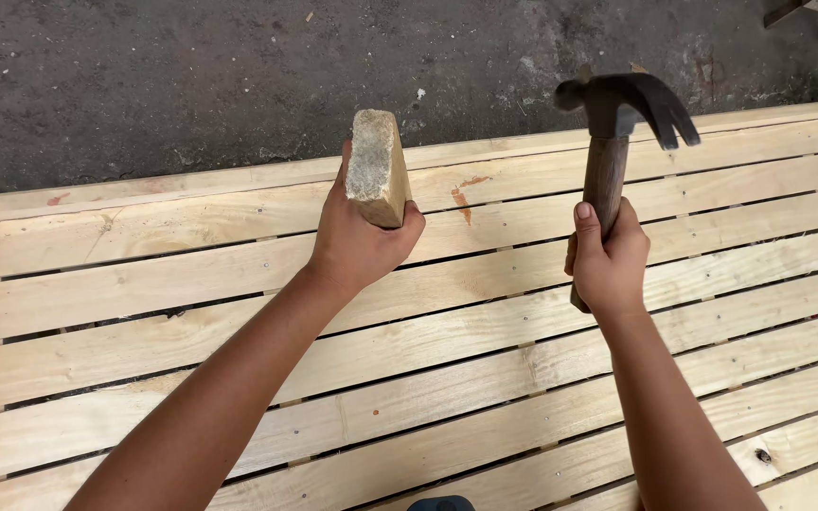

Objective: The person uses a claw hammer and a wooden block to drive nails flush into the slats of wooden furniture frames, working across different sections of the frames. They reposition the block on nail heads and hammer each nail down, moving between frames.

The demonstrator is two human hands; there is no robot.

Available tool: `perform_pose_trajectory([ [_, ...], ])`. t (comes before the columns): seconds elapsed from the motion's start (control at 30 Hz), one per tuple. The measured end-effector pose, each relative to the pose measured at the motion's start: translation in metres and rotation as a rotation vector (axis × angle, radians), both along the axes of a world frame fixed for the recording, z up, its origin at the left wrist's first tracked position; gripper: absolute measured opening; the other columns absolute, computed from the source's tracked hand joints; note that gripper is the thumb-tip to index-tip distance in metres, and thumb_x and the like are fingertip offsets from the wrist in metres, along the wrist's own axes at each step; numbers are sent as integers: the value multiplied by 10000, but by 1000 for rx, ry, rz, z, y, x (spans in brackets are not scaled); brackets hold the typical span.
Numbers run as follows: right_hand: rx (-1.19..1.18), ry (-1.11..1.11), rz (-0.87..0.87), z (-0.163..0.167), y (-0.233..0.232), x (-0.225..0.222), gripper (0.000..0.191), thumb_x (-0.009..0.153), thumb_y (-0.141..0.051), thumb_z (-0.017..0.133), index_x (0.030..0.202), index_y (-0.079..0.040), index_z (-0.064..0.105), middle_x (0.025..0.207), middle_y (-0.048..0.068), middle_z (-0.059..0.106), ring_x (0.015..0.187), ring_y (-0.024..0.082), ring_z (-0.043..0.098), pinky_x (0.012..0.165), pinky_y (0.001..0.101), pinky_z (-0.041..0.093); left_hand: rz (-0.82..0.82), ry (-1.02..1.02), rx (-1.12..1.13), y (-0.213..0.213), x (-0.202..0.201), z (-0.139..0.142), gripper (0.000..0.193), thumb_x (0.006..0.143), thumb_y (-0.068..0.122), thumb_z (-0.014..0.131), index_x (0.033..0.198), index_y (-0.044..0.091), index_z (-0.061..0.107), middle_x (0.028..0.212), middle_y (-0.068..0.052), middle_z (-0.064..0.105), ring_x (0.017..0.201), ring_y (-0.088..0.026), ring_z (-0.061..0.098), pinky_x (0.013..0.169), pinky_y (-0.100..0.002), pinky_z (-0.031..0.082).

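Over a slatted pallet (485,378) on dark concrete floor (191,76), left hand (357,241) fingers grip a wood block (376,166), right hand (608,260) a claw hammer (617,123).

Dark, rough concrete floor (191,85) across the top, speckled with pale chips and dust. Below it, a broad platform of pale wooden slats (485,378) laid side by side, narrow gaps between, small nail heads dotted along. Dark wooden pieces (811,14) at the top right corner. Flat, even daylight.
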State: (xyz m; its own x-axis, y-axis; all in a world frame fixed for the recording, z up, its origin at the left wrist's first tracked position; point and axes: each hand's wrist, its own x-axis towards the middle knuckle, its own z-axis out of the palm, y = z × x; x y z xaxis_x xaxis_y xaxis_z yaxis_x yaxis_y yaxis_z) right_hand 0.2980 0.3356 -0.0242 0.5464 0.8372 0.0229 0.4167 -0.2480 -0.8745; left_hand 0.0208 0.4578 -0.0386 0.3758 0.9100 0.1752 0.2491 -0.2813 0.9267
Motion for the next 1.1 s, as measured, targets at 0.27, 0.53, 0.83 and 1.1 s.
perform_pose_trajectory([
  [0.27, -595, -78, 11, -38, 20, -12, 405, 1010, -414, 583, 968, -11, 576, 636, 90, 585, 460, 154, 544, 464, 331, 471, 10, 14, 95, 7, 3, 2, 718, 852, 164, 706, 1423, -8, 304, 1181, -212, 604, 1079, -316, 693, 895, -412, 599],
  [0.53, -370, 86, -107, -2, -106, -17, 397, 1031, -387, 549, 998, 7, 584, 608, 72, 560, 490, 145, 535, 455, 317, 442, -47, 89, 73, -7, 13, 17, 667, 841, 141, 691, 1397, 84, 326, 1169, -157, 600, 965, -303, 720, 802, -414, 617],
  [0.83, -577, -254, -19, -31, -116, -39, 373, 1014, -376, 556, 987, -4, 559, 591, 72, 599, 498, 176, 592, 498, 336, 471, -72, 110, 213, -11, 30, 28, 710, 819, 171, 774, 1384, 129, 346, 1301, -147, 590, 1055, -357, 703, 778, -451, 604],
  [1.1, -520, 52, -189, 9, -144, -33, 390, 1003, -391, 549, 901, -16, 595, 579, 84, 577, 462, 158, 528, 452, 343, 436, -57, 107, 211, -2, 33, 25, 734, 820, 173, 790, 1388, 121, 326, 1287, -181, 598, 1058, -398, 695, 782, -481, 594],
])
